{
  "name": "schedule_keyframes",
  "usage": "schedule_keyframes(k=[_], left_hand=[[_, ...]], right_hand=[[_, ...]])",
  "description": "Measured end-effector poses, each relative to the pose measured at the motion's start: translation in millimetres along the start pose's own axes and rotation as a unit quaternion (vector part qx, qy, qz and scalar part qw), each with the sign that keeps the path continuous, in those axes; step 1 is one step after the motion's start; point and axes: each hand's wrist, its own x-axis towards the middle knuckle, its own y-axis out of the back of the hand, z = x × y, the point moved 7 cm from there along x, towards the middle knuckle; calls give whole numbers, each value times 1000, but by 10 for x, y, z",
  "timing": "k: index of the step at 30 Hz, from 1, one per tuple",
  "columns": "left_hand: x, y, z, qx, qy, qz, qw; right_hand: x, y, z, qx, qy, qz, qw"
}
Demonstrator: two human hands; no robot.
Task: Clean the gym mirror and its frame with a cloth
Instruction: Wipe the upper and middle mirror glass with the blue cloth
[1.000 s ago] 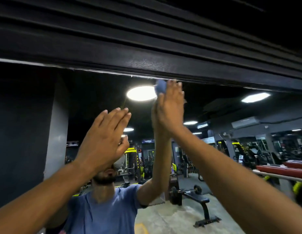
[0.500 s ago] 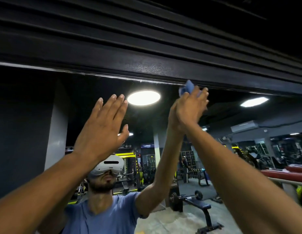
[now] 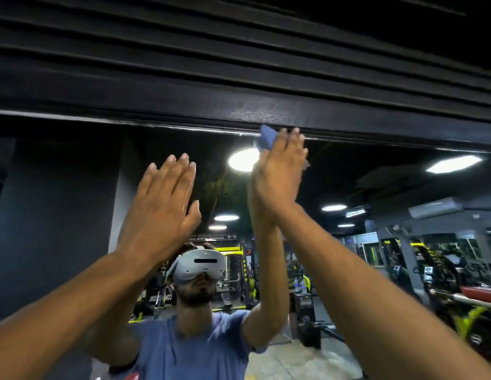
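**Cloth at the mirror's top edge**

Your right hand [image 3: 280,174] presses a small blue cloth [image 3: 266,138] with straight fingers against the large wall mirror [image 3: 375,174], touching its black ribbed top frame [image 3: 184,105]. Your left hand [image 3: 162,212] is raised beside it, flat, fingers released, holding nothing.

The scene is dim overall, the black slatted panel [image 3: 238,50] above nearly swallowed in shadow with only faint sheen along its ridges. Light comes from round ceiling lamps reflected in the mirror [image 3: 375,174]; the brightest one [image 3: 243,160] blows out to white with a soft halo, and a rectangular lamp [image 3: 454,163] glares at far right. A dull highlight sits on the frame [image 3: 255,113]. Arms at the near edges are stretched by wide-angle distortion, and the reflected gym machines look soft.
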Motion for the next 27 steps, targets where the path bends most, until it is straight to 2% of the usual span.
schedule_keyframes(k=[3,5,7,11,14,16,17,18,20,22,24,27], left_hand=[[-29,-10,-21,-3,22,4,1000],[-62,14,5,-3,17,4,1000],[-165,34,72,1,0,0,1000],[-542,-25,355,-1,-43,-18,999],[-776,-117,541,0,-57,-45,997],[-869,-150,643,-3,-71,-60,996],[-889,-152,678,-8,-72,-62,995],[-891,-146,701,-12,-70,-58,996],[-888,-133,729,-20,-62,-48,997],[-923,-127,769,-26,-60,-45,997],[-1011,-128,835,-18,-79,-48,996],[-1271,-125,998,-11,-159,-54,986]], right_hand=[[-374,-122,-568,43,134,-40,989],[-592,-111,-678,58,218,-86,971],[-715,-28,-525,69,256,-120,957],[-1454,171,-36,61,270,-138,951],[-2100,242,231,18,377,-197,905],[-2007,275,438,-15,420,-199,885],[-1818,282,526,-20,402,-180,897],[-1565,290,615,-14,349,-154,924],[-1109,373,760,22,196,-92,976],[-1044,378,735,37,124,-66,989],[-1399,294,586,35,166,-95,981],[-2302,292,526,24,293,-172,940]])
